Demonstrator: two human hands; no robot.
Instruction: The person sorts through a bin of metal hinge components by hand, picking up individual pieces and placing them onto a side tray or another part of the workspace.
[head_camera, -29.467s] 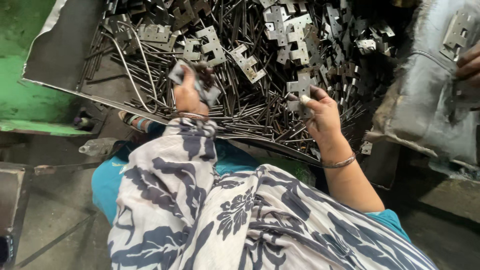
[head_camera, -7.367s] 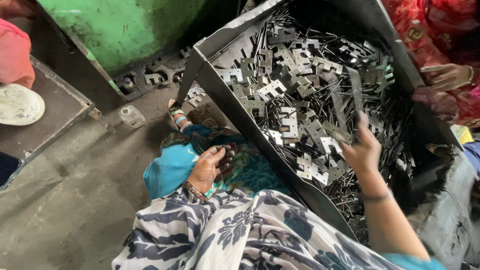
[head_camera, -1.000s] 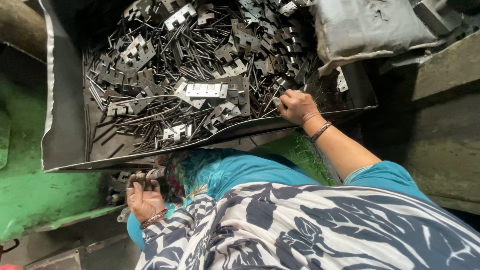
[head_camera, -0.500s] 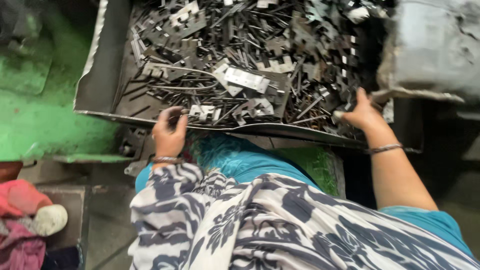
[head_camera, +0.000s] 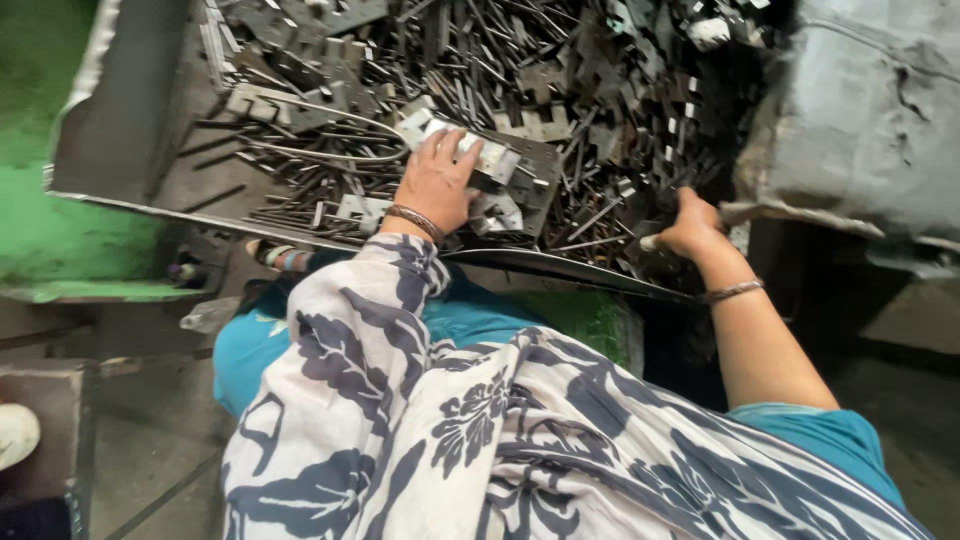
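Note:
A big sheet-metal tray (head_camera: 115, 120) holds a heap of stamped metal pieces (head_camera: 600, 90) and thin rods (head_camera: 300, 160). My left hand (head_camera: 435, 185) lies palm down on the heap near the front rim. Its fingers are spread and touch a shiny flat bracket (head_camera: 490, 158). My right hand (head_camera: 690, 225) is closed in a fist on the tray's front rim (head_camera: 560, 268) near its right corner. Both wrists wear a thin bangle. A blue-and-white patterned shawl (head_camera: 480, 430) covers my lap below the tray.
A green painted machine surface (head_camera: 60, 240) lies left of the tray. A grey sack (head_camera: 870, 120) presses against its right side. A foot with anklets (head_camera: 280, 258) shows under the rim, and a white round object (head_camera: 15, 435) sits at the lower left on the concrete floor.
My left hand has moved from the tray's front rim up into the heap and onto the shiny bracket. My right hand stays at the right front rim. The view has shifted closer.

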